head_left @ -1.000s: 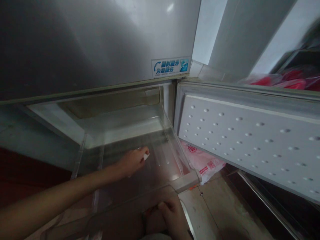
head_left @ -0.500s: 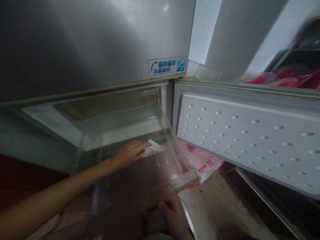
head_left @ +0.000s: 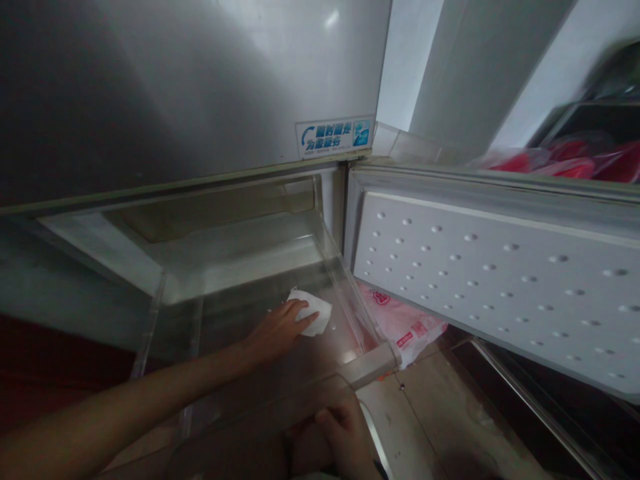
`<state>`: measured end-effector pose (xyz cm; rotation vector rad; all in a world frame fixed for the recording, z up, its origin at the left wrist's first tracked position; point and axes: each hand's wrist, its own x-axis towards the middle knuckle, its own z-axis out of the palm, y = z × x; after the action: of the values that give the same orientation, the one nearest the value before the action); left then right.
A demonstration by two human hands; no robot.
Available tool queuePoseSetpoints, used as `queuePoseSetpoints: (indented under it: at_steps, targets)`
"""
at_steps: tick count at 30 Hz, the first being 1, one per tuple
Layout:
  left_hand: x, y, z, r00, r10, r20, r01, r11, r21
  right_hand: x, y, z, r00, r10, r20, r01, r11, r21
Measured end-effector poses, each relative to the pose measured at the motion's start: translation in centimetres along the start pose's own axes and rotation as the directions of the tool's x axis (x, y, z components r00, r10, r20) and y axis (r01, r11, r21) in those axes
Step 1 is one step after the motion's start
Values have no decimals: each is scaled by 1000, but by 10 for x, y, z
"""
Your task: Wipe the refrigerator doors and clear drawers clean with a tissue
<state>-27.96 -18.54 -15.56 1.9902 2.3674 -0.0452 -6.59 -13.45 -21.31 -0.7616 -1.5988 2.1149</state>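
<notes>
My left hand reaches into a clear plastic freezer drawer that is pulled out. Its fingers press a white tissue against the drawer's bottom, the sheet showing beyond the fingertips. At the drawer's near side, my right hand is closed on the front panel, thumb in sight and other fingers partly hidden behind the panel.
To the right, the lower fridge door stands wide open. A pink-and-white plastic bag lies under it on the tiled floor. The upper fridge door is closed above the drawer.
My left hand has moved slightly toward me with the tissue, which is now spread flatter under the fingers. My right hand keeps its place at the drawer front.
</notes>
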Motion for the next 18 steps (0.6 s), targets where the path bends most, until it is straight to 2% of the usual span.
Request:
queuePoseSetpoints:
  at_steps: [3, 8, 13, 15, 18]
  targets:
    - [1, 2, 6, 999, 43, -4, -43, 999, -3, 1, 9, -3, 999, -38, 9, 38, 999, 8]
    - [0, 2, 21, 973, 220, 66, -221, 975, 2, 5, 20, -9, 995, -65, 77, 67, 998, -21]
    - [-4, -2, 35, 914, 406, 16, -406, 914, -20, 3, 11, -4, 994, -20, 103, 22, 1000, -20]
    - [-5, -3, 36, 903, 427, 35, -427, 904, -11, 0, 6, 0, 994, 22, 108, -23, 1000, 7]
    - [-5, -6, 31, 894, 446, 45, -446, 895, -12, -4, 1, 3, 996, 70, 52, -72, 997, 40]
